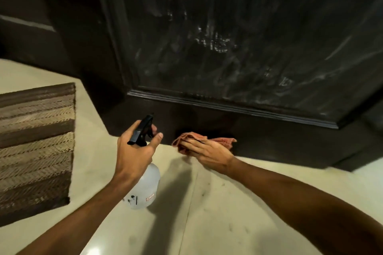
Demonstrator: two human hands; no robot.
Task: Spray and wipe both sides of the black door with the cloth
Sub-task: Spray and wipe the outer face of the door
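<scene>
The black door [238, 47] fills the upper middle and right of the head view, its panel streaked with wet smears and drips. My left hand [134, 151] grips a translucent white spray bottle [146, 188] by its black trigger head, nozzle pointing toward the door's bottom rail. My right hand [209, 151] presses a crumpled reddish cloth [190, 139] flat against the door's bottom rail, just above the floor. The door's other side is hidden.
A brown striped doormat [35, 147] lies on the pale tiled floor [228, 213] at the left. The dark door frame [107, 27] stands left of the door, with a dark wall beyond it.
</scene>
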